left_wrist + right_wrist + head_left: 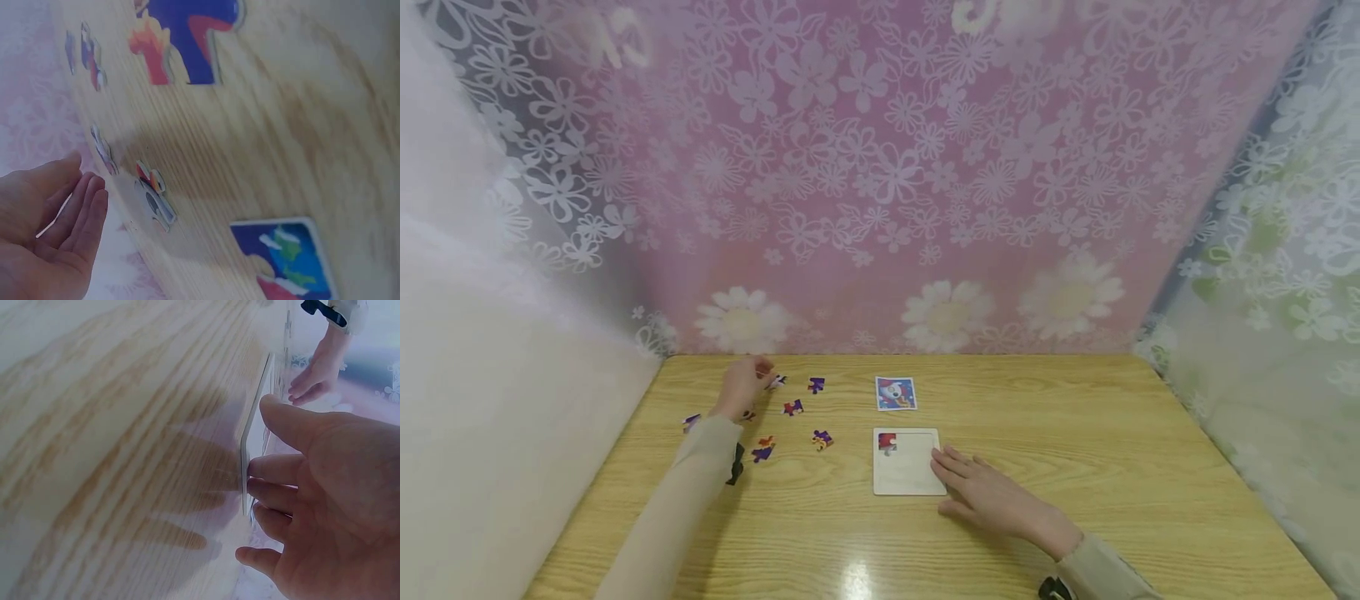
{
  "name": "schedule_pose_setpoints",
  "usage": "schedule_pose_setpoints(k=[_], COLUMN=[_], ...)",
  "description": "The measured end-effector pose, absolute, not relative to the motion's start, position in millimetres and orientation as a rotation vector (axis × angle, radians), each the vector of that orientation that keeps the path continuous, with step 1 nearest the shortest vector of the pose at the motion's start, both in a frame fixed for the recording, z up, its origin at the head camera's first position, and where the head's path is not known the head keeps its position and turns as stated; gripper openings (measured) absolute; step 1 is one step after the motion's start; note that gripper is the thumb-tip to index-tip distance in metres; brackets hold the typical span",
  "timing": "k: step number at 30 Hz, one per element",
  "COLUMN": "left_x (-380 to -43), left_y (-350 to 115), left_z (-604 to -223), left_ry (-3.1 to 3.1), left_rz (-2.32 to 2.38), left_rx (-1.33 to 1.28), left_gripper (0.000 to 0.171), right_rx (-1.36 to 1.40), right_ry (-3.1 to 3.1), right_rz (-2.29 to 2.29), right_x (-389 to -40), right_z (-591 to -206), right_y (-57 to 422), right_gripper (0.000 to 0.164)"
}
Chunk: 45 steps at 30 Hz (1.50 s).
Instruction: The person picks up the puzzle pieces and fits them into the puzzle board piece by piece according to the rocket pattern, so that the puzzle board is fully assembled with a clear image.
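Note:
At the far left of the table my left hand (pixel 745 387) hovers with loosely bent fingers. Its fingertips are close to a small puzzle piece (pixel 777 382), and nothing shows between thumb and fingers in the left wrist view. Several other pieces lie around it, among them a purple piece (pixel 816 385), a red and purple one (pixel 793 407) and an orange and purple one (pixel 763 449). My right hand (pixel 988 496) rests its extended fingers on the right edge of a white puzzle tray (pixel 910 479). One red piece (pixel 887 442) sits in the tray's upper left corner.
A small picture card (pixel 896 393) with a white cartoon animal lies behind the tray. Another purple puzzle piece (pixel 822 439) lies left of the tray. Flowered curtains (pixel 887 208) enclose the wooden table (pixel 1060 417) at the back and sides.

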State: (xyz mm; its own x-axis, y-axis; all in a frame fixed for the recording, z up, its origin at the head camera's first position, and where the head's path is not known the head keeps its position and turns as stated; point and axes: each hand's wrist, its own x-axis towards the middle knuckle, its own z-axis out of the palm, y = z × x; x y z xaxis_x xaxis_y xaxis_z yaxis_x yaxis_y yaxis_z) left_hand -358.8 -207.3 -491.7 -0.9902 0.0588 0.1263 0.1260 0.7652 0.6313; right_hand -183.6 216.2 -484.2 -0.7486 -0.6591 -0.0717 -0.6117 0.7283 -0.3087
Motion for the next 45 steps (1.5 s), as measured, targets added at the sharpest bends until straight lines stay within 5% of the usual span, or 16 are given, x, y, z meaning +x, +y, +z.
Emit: schedule_pose_setpoints(k=[25,45], left_x=[-360,-345], left_y=[-208,-195], left_z=[-494,-466], left_ry=[-2.885,-2.708], left_rz=[-0.898,-1.427], left_rx=[-0.106,-0.225], left_gripper=[0.015,0.018], right_rx=[-1.028,-1.056], right_ry=[2.749,2.767], right_rz=[-0.399,-0.394], right_x=[-184,-182], right_z=[-483,-483], right_y=[216,216], right_gripper=[0.063,0.064])
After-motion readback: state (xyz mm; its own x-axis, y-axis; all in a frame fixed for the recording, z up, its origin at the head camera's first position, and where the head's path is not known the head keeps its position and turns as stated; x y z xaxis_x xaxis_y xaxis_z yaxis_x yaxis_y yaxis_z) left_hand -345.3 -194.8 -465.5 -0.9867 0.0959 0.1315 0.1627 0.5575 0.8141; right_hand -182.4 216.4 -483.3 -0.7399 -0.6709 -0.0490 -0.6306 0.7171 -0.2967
